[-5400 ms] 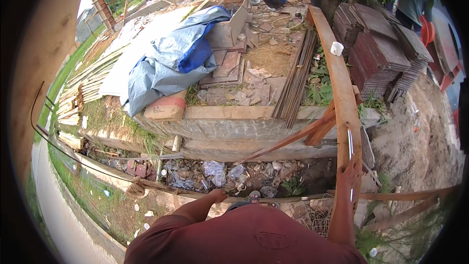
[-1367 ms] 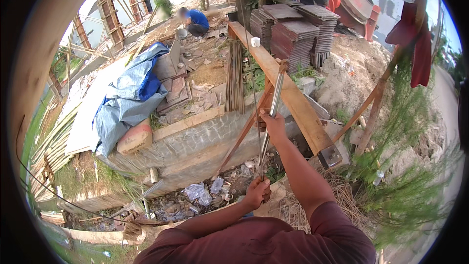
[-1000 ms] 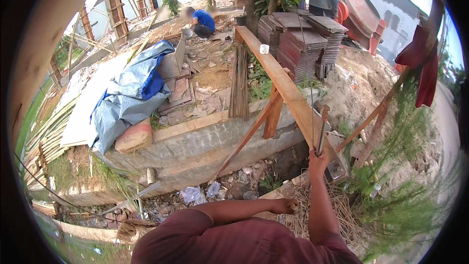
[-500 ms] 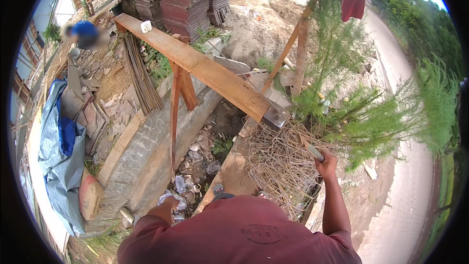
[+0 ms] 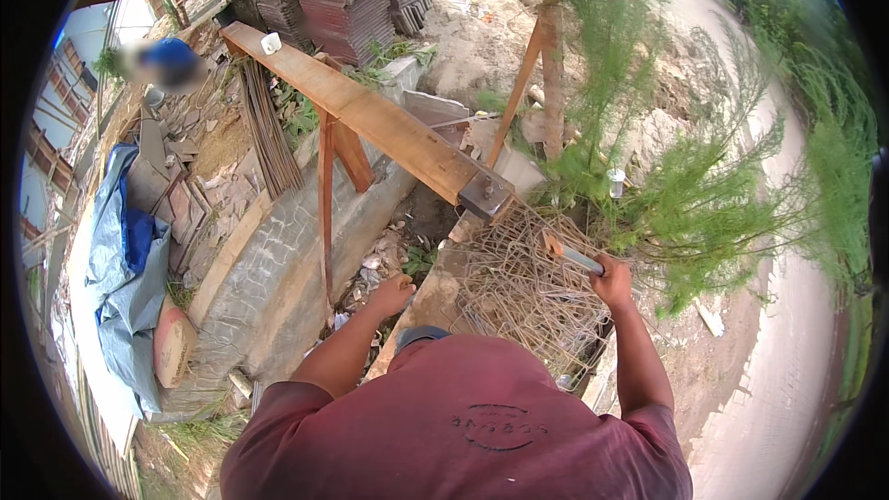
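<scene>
My right hand (image 5: 612, 283) is wrapped round the grey handle of a bar tool (image 5: 582, 260) with a rusty, orange-brown head. The tool is held above a tangled heap of bent steel rods (image 5: 519, 296). My left hand (image 5: 391, 294) is closed over the rubble-filled trench; whatever it may hold is too small to make out. A long wooden plank (image 5: 370, 125) on wooden legs slants across in front of me. At its near end sits a dark metal block (image 5: 486, 193) with small pins, apart from both hands.
A bundle of straight rods (image 5: 269, 134) leans under the plank, by a low stone wall (image 5: 278, 264). Stacked tiles (image 5: 347, 0) stand behind. A blue-grey tarp (image 5: 130, 287) lies left, near a blurred person in blue (image 5: 171, 65). Feathery green branches (image 5: 685, 213) hang right, beside a paved road (image 5: 769, 361).
My left hand has risen from low beside my body and come forward and right. The tool in my right hand has shifted slightly and tilted flatter. The view has moved a little.
</scene>
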### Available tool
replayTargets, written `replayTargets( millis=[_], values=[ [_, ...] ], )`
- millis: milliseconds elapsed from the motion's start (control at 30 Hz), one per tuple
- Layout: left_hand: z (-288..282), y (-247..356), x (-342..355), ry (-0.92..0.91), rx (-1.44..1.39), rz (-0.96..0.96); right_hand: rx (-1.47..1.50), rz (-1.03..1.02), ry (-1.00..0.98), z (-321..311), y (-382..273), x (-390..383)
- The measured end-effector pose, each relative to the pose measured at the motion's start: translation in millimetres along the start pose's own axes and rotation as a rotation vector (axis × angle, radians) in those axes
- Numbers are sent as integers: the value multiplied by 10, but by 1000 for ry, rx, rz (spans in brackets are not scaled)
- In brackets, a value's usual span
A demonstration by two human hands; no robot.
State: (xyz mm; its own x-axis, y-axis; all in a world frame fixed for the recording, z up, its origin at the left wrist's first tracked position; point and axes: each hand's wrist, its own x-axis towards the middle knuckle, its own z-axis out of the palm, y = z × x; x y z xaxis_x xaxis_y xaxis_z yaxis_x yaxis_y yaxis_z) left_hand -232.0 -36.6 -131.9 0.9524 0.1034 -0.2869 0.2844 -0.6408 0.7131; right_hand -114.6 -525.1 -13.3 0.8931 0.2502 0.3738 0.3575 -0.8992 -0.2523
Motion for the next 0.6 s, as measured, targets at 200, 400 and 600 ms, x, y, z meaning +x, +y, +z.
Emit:
replayTargets(
  millis=[200,400,600],
  values=[
    [379,-536,-705,-207,175,-286,194,8,-81,-92,-37,18],
    [-28,33,-521,37,-258,-444,246,40,-105,-121,15,-11],
    [-664,1144,758,581,-25,-70,289,8,-153,-95,213,-238]
  ],
)
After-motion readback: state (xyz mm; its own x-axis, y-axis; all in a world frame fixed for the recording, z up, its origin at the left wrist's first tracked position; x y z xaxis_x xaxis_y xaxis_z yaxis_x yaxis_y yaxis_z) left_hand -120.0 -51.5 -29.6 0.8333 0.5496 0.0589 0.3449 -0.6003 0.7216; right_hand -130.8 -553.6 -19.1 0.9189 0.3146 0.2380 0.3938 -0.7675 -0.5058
